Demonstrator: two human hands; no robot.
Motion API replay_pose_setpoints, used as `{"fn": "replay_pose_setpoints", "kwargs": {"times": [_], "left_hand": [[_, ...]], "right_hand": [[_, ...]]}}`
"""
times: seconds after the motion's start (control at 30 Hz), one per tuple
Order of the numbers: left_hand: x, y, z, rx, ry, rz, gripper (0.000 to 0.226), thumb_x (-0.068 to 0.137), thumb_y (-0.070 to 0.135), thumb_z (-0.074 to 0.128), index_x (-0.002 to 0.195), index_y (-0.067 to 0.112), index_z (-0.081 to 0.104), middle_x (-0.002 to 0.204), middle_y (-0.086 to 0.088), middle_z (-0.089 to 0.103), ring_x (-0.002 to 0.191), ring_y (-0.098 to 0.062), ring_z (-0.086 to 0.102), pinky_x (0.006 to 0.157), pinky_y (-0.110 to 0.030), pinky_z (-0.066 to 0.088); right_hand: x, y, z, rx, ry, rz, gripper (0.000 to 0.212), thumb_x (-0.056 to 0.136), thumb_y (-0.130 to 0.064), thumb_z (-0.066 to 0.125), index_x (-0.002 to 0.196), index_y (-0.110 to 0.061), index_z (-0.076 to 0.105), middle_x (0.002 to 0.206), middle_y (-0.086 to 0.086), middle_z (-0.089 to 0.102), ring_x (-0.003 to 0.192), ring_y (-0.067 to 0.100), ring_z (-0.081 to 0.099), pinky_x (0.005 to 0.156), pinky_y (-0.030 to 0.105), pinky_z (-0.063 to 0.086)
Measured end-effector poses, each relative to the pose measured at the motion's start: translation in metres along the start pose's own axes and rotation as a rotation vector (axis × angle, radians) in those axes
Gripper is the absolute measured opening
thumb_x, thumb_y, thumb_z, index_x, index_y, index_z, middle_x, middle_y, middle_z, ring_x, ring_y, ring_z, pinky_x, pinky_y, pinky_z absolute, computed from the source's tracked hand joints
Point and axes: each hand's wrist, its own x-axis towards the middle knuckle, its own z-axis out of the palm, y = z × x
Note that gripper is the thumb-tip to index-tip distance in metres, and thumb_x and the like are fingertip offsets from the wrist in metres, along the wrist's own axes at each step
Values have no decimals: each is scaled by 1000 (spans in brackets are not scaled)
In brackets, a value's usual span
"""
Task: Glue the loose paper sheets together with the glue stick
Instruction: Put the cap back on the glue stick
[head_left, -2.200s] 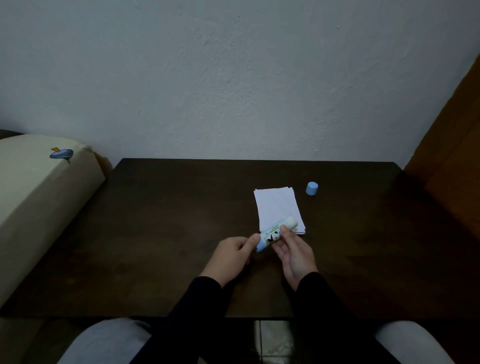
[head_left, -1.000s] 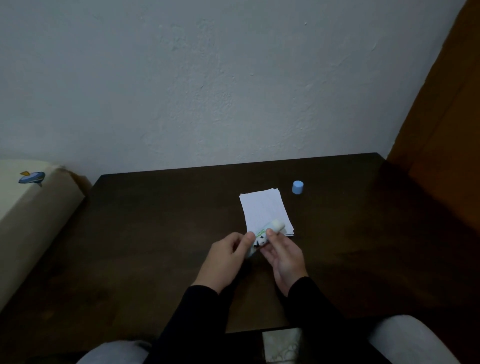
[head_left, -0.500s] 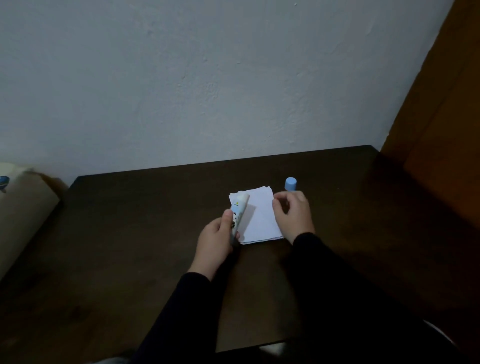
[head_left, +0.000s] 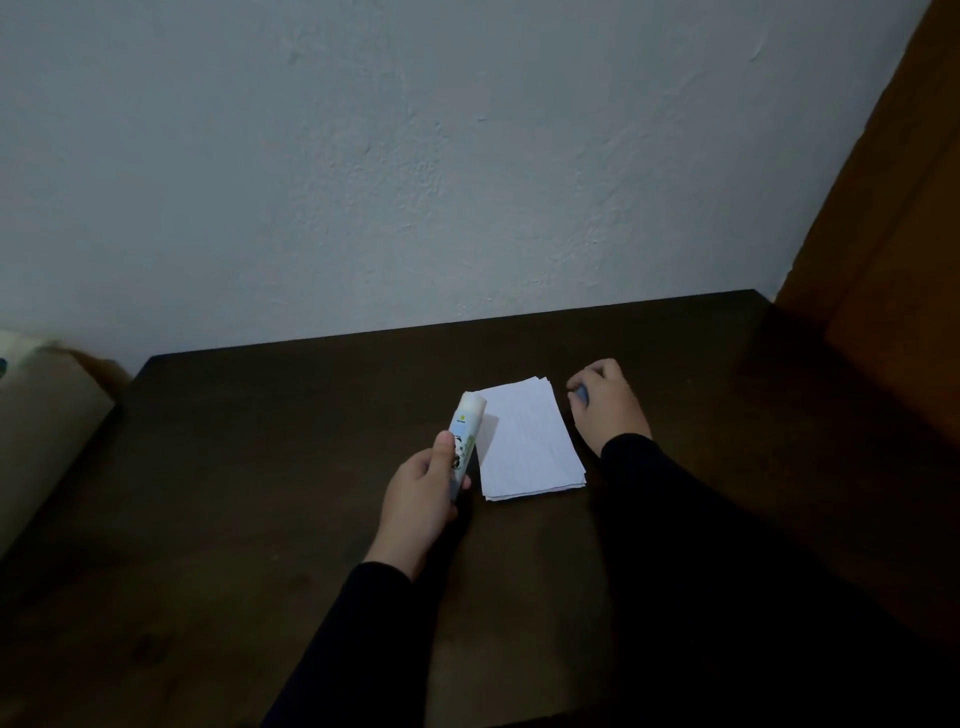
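Note:
A small stack of white lined paper sheets (head_left: 527, 439) lies on the dark wooden table (head_left: 234, 493). My left hand (head_left: 418, 496) grips the lower end of the uncapped glue stick (head_left: 464, 428), whose white tip points up and away, just left of the stack. My right hand (head_left: 605, 402) is curled over the blue cap (head_left: 580, 396) beside the stack's far right corner; only a sliver of the cap shows between the fingers.
A pale cushion (head_left: 36, 410) lies off the table's left edge. A brown wooden panel (head_left: 893, 260) stands at the right. The white wall (head_left: 415, 156) runs along the table's far edge.
My right hand let go of the glue stick, moved right past the paper and closed over the blue cap. My left hand keeps the stick, now tilted upright beside the stack.

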Motion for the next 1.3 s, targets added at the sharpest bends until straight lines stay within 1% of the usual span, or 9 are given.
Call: {"fn": "replay_pose_setpoints", "kwargs": {"times": [0.1, 0.23, 0.33, 0.47, 0.57, 0.67, 0.8, 1.0, 1.3], "left_hand": [[-5, 3, 0, -12, 0, 23, 32, 100, 52, 34, 96, 30, 57, 89, 0, 67, 79, -12, 59, 62, -25, 46], [-14, 5, 0, -7, -5, 59, 35, 100, 50, 36, 84, 29, 59, 89, -3, 68, 78, -13, 58, 67, -29, 48], [-20, 7, -2, 27, -27, 59, 41, 100, 50, 37, 88, 22, 64, 86, -3, 66, 77, -14, 58, 67, -29, 48], [-29, 3, -6, 98, -76, 78, 51, 99, 50, 41, 86, 9, 68, 72, -2, 64, 65, -12, 57, 61, -26, 42], [-36, -4, -10, 171, -95, 138, 51, 96, 49, 47, 65, 12, 62, 53, 6, 55, 47, -6, 47, 48, -18, 35], [-40, -10, -12, 213, -143, 163, 51, 95, 50, 50, 57, 16, 56, 51, 5, 54, 46, -7, 46, 47, -19, 34], [-41, -15, -17, 245, -183, 161, 53, 95, 52, 49, 55, 18, 55, 50, 5, 54, 46, -6, 46, 56, -25, 35], [-40, -20, -24, 251, -208, 174, 53, 94, 53, 49, 55, 18, 56, 49, 6, 51, 47, -6, 45, 58, -26, 35], [-40, -28, -20, 243, -190, 207, 56, 92, 57, 50, 82, 4, 67, 78, -15, 65, 63, -13, 54, 62, -30, 40]], "right_hand": [[-6, -4, -6, 81, 21, 1, 21, 94, -10, 56, 111, -18, 63, 124, -1, 45, 111, 12, 50, 98, 26, 45], [-37, -32, -11, 476, 156, 62, 29, 95, -18, 56, 123, -24, 57, 127, -10, 40, 112, 5, 46, 96, 23, 45], [-75, -48, -3, 728, 148, 109, 30, 97, -24, 54, 127, -27, 55, 123, -17, 45, 113, 1, 48, 92, 18, 45], [-118, -47, 14, 987, 227, 205, 28, 98, -24, 52, 124, -31, 54, 124, -11, 57, 111, -1, 55, 89, 12, 47], [-132, -41, 20, 1003, 296, 213, 24, 99, -24, 49, 120, -34, 53, 120, -14, 58, 116, 4, 55, 98, 33, 50], [-134, -41, 20, 974, 266, 161, 21, 98, -25, 49, 114, -36, 57, 116, -20, 58, 115, 2, 55, 100, 40, 49], [-136, -43, 20, 924, 156, 102, 20, 97, -26, 50, 109, -40, 57, 113, -25, 58, 112, -6, 54, 102, 37, 47], [-134, -42, 22, 891, 91, 95, 18, 97, -27, 50, 111, -34, 60, 115, -17, 60, 112, -5, 53, 103, 34, 45], [-139, -44, 18, 909, 14, 0, 20, 98, -21, 49, 109, -31, 63, 107, -20, 63, 107, -3, 57, 90, 24, 49]]}}
